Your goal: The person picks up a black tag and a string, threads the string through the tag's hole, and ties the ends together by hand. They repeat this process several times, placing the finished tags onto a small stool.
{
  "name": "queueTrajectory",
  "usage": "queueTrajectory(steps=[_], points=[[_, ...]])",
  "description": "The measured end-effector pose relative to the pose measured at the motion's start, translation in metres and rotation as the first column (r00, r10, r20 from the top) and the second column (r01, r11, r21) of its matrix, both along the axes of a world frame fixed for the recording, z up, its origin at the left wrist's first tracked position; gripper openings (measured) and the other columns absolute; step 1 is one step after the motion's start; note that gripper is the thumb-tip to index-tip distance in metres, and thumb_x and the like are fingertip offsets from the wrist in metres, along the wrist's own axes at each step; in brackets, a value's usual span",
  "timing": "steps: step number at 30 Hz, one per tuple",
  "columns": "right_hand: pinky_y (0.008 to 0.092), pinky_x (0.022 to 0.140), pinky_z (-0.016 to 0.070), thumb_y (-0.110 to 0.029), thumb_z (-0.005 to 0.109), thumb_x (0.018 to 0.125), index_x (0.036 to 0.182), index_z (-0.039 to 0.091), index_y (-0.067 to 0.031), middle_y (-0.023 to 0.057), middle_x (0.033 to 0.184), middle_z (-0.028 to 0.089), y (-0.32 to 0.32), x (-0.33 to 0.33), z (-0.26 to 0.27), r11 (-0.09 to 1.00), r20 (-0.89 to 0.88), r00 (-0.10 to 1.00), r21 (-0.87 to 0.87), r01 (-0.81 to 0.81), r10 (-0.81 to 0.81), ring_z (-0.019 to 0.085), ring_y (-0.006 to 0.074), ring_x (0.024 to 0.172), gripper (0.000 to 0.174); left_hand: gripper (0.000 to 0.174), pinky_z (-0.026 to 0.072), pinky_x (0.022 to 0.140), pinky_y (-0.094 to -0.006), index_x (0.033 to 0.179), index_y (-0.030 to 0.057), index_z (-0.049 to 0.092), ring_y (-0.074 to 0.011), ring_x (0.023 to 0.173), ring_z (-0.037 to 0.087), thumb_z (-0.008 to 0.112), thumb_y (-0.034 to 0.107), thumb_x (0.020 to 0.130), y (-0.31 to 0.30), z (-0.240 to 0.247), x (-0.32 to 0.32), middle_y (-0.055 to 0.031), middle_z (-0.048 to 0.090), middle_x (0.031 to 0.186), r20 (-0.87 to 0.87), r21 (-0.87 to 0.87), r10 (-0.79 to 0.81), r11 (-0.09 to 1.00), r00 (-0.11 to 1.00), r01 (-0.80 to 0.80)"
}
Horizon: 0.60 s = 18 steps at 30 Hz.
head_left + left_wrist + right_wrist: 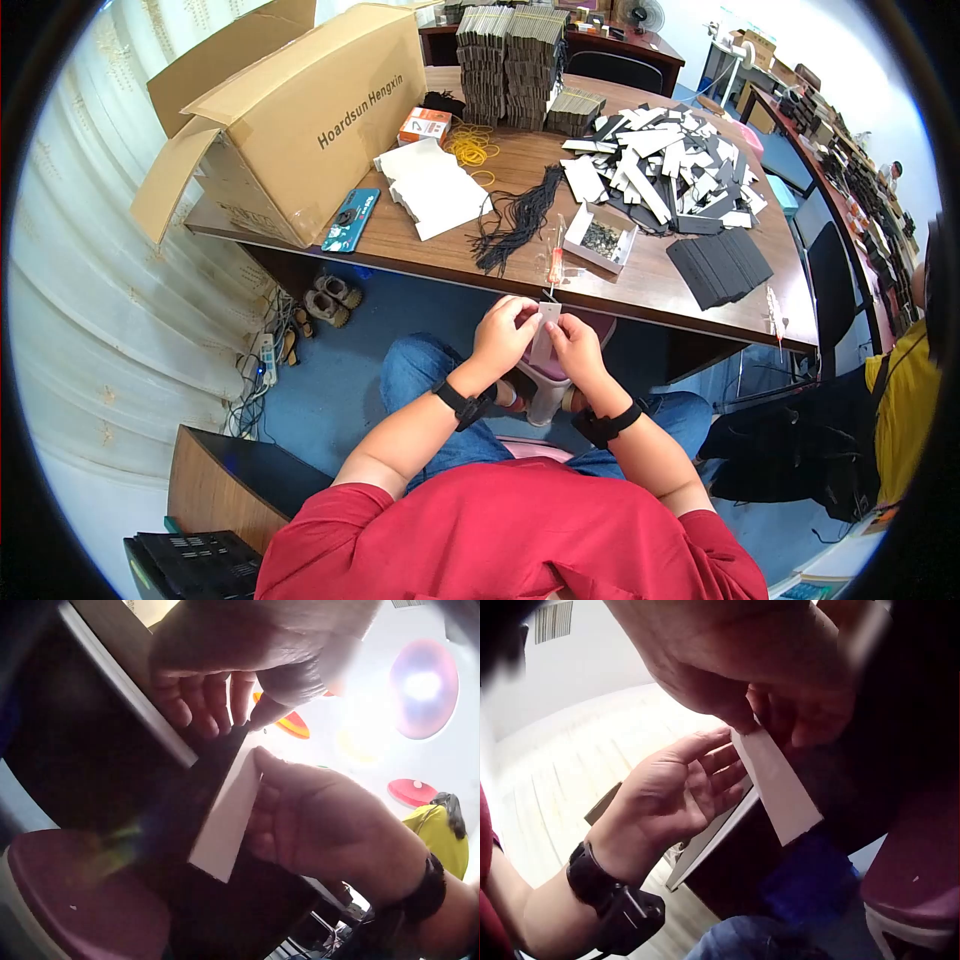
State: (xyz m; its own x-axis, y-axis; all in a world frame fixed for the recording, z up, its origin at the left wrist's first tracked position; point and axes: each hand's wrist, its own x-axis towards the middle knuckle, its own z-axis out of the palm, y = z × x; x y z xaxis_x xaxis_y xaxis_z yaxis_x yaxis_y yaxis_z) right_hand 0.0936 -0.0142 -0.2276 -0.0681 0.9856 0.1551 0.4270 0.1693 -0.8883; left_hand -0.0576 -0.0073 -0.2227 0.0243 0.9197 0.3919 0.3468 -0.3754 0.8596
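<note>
Both hands meet over the lap at the table's front edge, on a narrow card strip [541, 347], pale on the face seen here. My left hand [503, 338] pinches its upper end between thumb and fingertips. At the strip's side near the same end, my right hand [579, 352] grips with thumb and fingers. The strip [227, 821] slants downward in the left wrist view, its lower end free. In the right wrist view, the right thumb lies over the top of the strip [784, 791]. An orange-handled tool [556, 265] lies just beyond the hands.
On the table [400, 262] are an open small box [601, 238] of tiny metal parts, black cords [520, 215], a heap of card strips [660, 165], a black card stack [718, 268], white sheets [432, 190] and a large carton [320, 130]. A pink stool [90, 900] stands below.
</note>
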Motion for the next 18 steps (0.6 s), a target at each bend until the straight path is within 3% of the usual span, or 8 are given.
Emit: queueTrajectory(steps=[5,8,9,10,12,13,16,18], points=[[0.0358,0.056,0.0458,-0.021,0.061,0.087,0.083,0.060,0.0002,0.0161,0.067,0.060,0.006,0.002,-0.008,0.997,0.094,0.996,0.078,-0.015,0.008,0.058,0.0245,0.056,0.022,0.010,0.0482,0.062,-0.0272,0.088,-0.0004,0.063,-0.0145,0.067,0.059,0.064,0.007,0.082,0.008,-0.007,0.004,-0.0078,0.063,0.081,-0.027,0.116,0.044,0.992,0.999,-0.041],[0.0349,0.056,0.0463,-0.021,0.061,0.087,0.084,0.062,-0.0007,0.0155,0.069,0.063,0.004,0.003,-0.001,0.998,0.006,1.000,-0.056,0.000,0.000,0.060,0.0261,0.058,0.021,0.009,0.0481,0.063,-0.0304,0.085,-0.0006,0.063,-0.0199,0.069,0.060,0.064,0.008,0.081,0.010,-0.011,0.006,-0.0103,0.063,0.079,0.026,0.088,0.051,0.995,0.998,-0.053],[0.0374,0.060,0.0485,-0.024,0.059,0.087,0.086,0.065,-0.0031,0.0168,0.073,0.065,0.006,0.005,-0.003,0.999,0.047,0.999,-0.037,0.005,-0.004,0.063,0.0319,0.065,0.022,0.010,0.0485,0.064,-0.0327,0.085,-0.0005,0.062,-0.0245,0.072,0.061,0.064,0.008,0.080,0.015,-0.010,0.006,-0.0124,0.063,0.080,0.040,0.058,0.050,0.997,0.998,-0.052],[0.0377,0.061,0.0489,-0.026,0.060,0.087,0.087,0.066,-0.0038,0.0166,0.075,0.065,0.003,0.008,-0.002,0.999,0.193,0.981,-0.019,0.032,-0.027,0.064,0.0308,0.067,0.023,0.010,0.0489,0.066,-0.0350,0.084,-0.0003,0.062,-0.0291,0.074,0.062,0.064,0.008,0.079,0.016,-0.011,0.007,-0.0145,0.064,0.081,0.054,0.019,0.048,0.999,0.997,-0.049],[0.0383,0.065,0.0497,-0.029,0.060,0.086,0.089,0.067,-0.0052,0.0162,0.078,0.066,0.004,0.011,0.019,0.997,0.463,0.883,0.048,0.057,-0.073,0.065,0.0286,0.071,0.025,0.011,0.0489,0.065,-0.0347,0.082,0.0001,0.062,-0.0276,0.073,0.063,0.065,0.011,0.080,0.023,-0.008,0.008,-0.0137,0.064,0.079,0.022,0.025,0.081,0.996,0.996,-0.081],[0.0424,0.070,0.0507,-0.033,0.061,0.083,0.088,0.069,-0.0092,0.0166,0.084,0.066,0.003,0.015,0.038,0.998,0.585,0.811,-0.043,0.041,-0.008,0.064,0.0342,0.081,0.026,0.012,0.0488,0.065,-0.0347,0.081,0.0003,0.062,-0.0269,0.072,0.063,0.065,0.012,0.080,0.025,-0.005,0.008,-0.0134,0.064,0.078,-0.001,0.027,0.090,0.996,0.996,-0.090],[0.0421,0.064,0.0509,-0.030,0.061,0.082,0.080,0.067,-0.0074,0.0140,0.075,0.065,0.010,0.017,0.085,0.996,0.638,0.766,0.084,0.034,-0.079,0.064,0.0338,0.073,0.024,0.018,0.0487,0.065,-0.0354,0.081,0.0011,0.063,-0.0249,0.071,0.064,0.065,0.019,0.081,0.028,-0.012,0.004,-0.0123,0.065,0.078,0.009,-0.051,0.076,0.996,0.997,-0.075],[0.0418,0.063,0.0499,-0.025,0.063,0.081,0.079,0.066,-0.0066,0.0126,0.072,0.064,0.018,0.006,0.120,0.964,0.541,0.841,0.227,-0.138,-0.007,0.063,0.0337,0.070,0.018,0.019,0.0487,0.064,-0.0353,0.081,0.0015,0.064,-0.0246,0.071,0.063,0.066,0.020,0.082,0.029,-0.015,0.000,-0.0118,0.065,0.078,0.077,-0.114,0.055,0.992,0.995,-0.046]])
